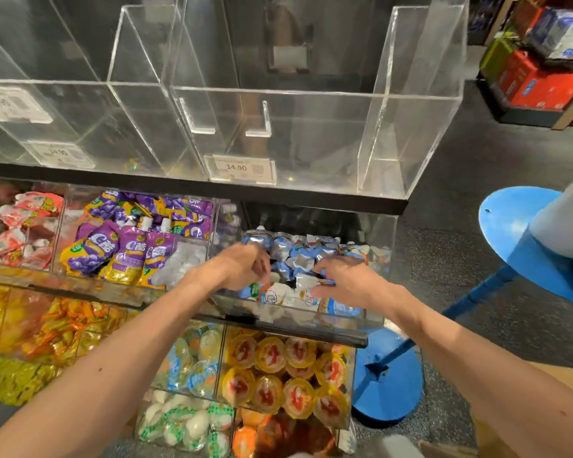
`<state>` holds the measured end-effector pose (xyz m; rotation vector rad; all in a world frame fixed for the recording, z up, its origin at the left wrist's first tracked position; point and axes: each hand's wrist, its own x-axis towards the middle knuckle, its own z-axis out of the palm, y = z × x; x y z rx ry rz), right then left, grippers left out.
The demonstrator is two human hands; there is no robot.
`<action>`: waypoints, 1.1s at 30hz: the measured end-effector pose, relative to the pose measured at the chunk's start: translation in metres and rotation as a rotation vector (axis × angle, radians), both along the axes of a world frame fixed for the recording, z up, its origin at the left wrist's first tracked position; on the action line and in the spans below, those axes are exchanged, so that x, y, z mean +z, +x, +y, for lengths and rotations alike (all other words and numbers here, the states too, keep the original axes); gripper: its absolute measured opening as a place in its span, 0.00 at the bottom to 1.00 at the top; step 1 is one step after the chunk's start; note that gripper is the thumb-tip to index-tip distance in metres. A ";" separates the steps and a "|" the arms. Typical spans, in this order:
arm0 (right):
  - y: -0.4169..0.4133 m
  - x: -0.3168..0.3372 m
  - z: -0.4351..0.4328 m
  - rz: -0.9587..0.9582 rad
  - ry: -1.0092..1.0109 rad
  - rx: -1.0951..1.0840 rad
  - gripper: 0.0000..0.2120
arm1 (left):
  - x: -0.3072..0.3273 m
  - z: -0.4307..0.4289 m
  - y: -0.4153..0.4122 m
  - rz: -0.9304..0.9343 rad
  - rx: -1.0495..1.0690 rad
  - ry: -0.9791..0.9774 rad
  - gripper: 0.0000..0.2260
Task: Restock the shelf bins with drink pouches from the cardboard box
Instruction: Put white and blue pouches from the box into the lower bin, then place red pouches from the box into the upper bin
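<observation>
While you leaned over the shelf, both your hands were down in the clear bin [371, 312] at the right end of the middle shelf, where the blue-and-white drink pouches [298, 252] lay heaped. Your left hand [242, 269] sat at the 9 o'clock side of the heap. Its fingers [262, 271] were bent, with the tips buried among the pouches. Blur hid whether they pinched one, so I cannot tell. Your right hand [348, 282] sat at the 3 o'clock side, its fingers [325, 271] curled over a pouch near the front wall and gripping it. The two hands were close but apart.

Just beside that bin, toward 9 o'clock, a second bin held purple grape pouches [126, 249], and further that way lay red pouches [20, 223]. At 12 o'clock, on the shelf above, stood clear acrylic bins [311, 104] with a price tag [237, 167] reading 14.90. At 6 o'clock, on the shelf below, yellow-rimmed jelly cups [278, 375] were packed together. A strip of the cardboard box [556, 368] showed at 4 o'clock, mostly hidden behind your right forearm. A blue stand [510, 223] stood on the floor at 3 o'clock.
</observation>
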<state>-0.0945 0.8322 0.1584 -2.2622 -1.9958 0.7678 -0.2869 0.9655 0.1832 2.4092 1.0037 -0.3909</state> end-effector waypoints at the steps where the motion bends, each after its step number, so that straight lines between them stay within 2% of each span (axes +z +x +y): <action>1: -0.004 0.006 -0.007 0.016 0.064 -0.039 0.24 | 0.008 -0.002 -0.002 -0.089 0.009 0.017 0.02; 5: -0.022 0.034 -0.050 0.160 0.451 -0.278 0.13 | 0.046 -0.034 0.008 -0.654 -0.016 0.046 0.03; 7: -0.028 0.040 -0.088 0.239 0.628 -0.489 0.06 | 0.063 -0.071 0.029 -0.895 -0.092 -0.044 0.02; 10: -0.035 0.037 -0.170 0.277 0.781 -0.818 0.03 | 0.068 -0.138 0.071 -1.027 -0.321 -0.222 0.03; 13: -0.044 0.027 -0.264 0.194 0.807 -1.110 0.06 | 0.057 -0.215 0.124 -1.028 -0.627 -0.161 0.02; 15: -0.047 0.011 -0.328 0.167 0.790 -1.312 0.10 | 0.040 -0.274 0.160 -0.976 -0.813 -0.168 0.01; 17: -0.051 -0.011 -0.388 0.164 0.717 -1.527 0.14 | 0.015 -0.334 0.192 -0.858 -0.977 -0.207 0.05; 19: -0.054 -0.036 -0.442 0.169 0.624 -1.721 0.14 | -0.012 -0.392 0.218 -0.701 -1.151 -0.215 0.10; 22: -0.055 -0.081 -0.514 0.185 0.491 -1.949 0.11 | -0.065 -0.472 0.247 -0.414 -1.350 -0.146 0.09; 25: -0.049 -0.117 -0.558 0.197 0.385 -2.028 0.11 | -0.118 -0.512 0.263 -0.204 -1.384 -0.111 0.09; 29: -0.020 -0.157 -0.616 0.325 0.201 -2.119 0.08 | -0.172 -0.560 0.294 0.017 -1.372 -0.158 0.14; 33: 0.020 -0.187 -0.661 0.387 0.058 -2.112 0.09 | -0.208 -0.599 0.330 0.140 -1.184 -0.247 0.22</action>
